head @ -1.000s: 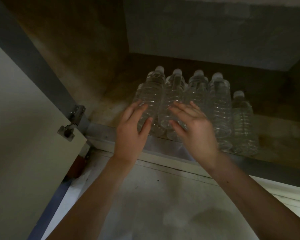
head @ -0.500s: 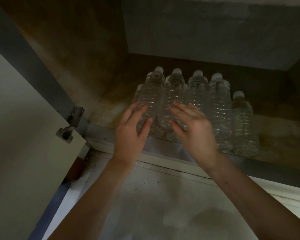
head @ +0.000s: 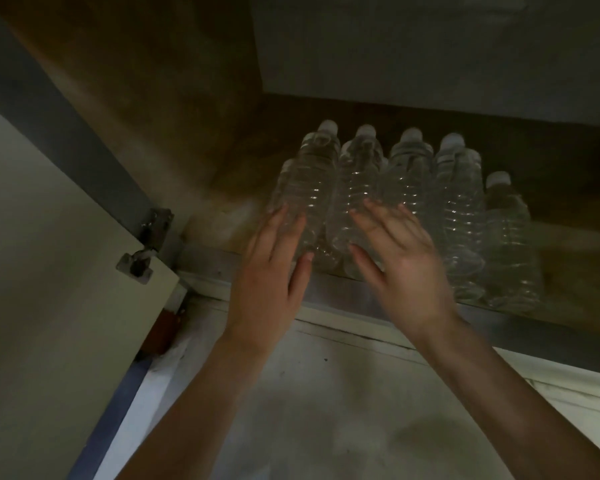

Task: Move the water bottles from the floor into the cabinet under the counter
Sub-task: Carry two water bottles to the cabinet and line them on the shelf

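Fingers [head: 284, 223] of both hands are spread wide and flat, gripping nothing; those of the left hand [head: 271, 271] lie against the leftmost front bottle, and those of the right hand [head: 402, 265] against the bottle next to it, though real contact is hard to confirm in the dim light. Going by size: the cabinet [head: 222, 209] stands open, its door [head: 49, 271] swung out to the left, with the pale floor [head: 326, 410] in front of it. The water bottles [head: 409, 188] stand upright in a tight row just inside the cabinet's front edge, more of them partly hidden behind, and one shorter-looking bottle [head: 506, 237] at the right end. The step seems to be pushing the group deeper. Press low and evenly with both palms so the bottles slide rather than tip, keeping the row square to the front edge.
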Action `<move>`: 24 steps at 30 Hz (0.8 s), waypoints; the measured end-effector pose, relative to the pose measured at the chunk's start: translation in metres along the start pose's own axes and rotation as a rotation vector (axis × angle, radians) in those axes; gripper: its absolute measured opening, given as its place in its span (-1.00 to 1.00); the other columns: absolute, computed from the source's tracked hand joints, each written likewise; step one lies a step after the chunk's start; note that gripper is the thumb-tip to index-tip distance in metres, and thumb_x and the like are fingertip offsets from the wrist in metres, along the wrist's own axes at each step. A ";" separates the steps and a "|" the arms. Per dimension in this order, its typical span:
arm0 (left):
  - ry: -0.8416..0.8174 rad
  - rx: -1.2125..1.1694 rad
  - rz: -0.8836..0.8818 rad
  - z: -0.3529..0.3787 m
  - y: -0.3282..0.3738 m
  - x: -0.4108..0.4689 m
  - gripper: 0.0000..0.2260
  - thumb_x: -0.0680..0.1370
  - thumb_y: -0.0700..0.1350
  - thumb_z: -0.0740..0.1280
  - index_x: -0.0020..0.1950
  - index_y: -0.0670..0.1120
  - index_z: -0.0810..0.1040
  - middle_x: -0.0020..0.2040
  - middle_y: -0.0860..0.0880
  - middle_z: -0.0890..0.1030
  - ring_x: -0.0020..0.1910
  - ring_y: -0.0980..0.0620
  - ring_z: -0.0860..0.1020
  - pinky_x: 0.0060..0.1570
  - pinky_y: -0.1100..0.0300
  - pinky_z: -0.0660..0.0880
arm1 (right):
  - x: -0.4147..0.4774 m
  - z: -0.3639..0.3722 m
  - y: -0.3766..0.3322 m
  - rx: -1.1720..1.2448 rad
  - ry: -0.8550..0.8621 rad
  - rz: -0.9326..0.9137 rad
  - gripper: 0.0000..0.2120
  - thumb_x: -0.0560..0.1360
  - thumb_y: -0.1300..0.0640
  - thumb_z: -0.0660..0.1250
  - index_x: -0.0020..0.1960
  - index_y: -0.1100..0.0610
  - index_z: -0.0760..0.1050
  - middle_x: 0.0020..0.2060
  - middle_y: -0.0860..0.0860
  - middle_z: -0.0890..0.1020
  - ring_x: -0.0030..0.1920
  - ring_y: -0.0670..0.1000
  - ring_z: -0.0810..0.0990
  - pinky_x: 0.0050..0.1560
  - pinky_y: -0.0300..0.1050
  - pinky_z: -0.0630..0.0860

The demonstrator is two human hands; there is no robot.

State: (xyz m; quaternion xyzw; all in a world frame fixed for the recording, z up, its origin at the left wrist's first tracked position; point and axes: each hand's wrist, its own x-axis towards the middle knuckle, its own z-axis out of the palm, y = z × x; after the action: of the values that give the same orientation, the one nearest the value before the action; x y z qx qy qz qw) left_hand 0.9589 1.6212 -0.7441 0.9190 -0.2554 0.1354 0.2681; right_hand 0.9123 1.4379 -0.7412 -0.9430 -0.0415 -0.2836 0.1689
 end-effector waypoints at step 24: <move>-0.433 0.011 -0.042 -0.340 0.208 -0.056 -0.57 0.65 0.04 0.11 0.38 -0.18 0.48 0.30 -0.14 0.55 0.32 -0.14 0.47 0.36 0.08 0.34 | 0.015 -0.345 -0.182 0.046 -0.436 0.361 -0.55 0.63 -0.01 0.13 0.33 0.26 0.53 0.22 0.20 0.61 0.23 0.23 0.56 0.28 0.15 0.48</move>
State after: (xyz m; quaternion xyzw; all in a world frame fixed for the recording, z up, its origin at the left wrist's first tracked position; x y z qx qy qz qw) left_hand 0.7613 1.6835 -0.3984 0.9331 -0.2873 -0.0696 0.2048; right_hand 0.7132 1.4903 -0.4098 -0.9698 0.0852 -0.0383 0.2253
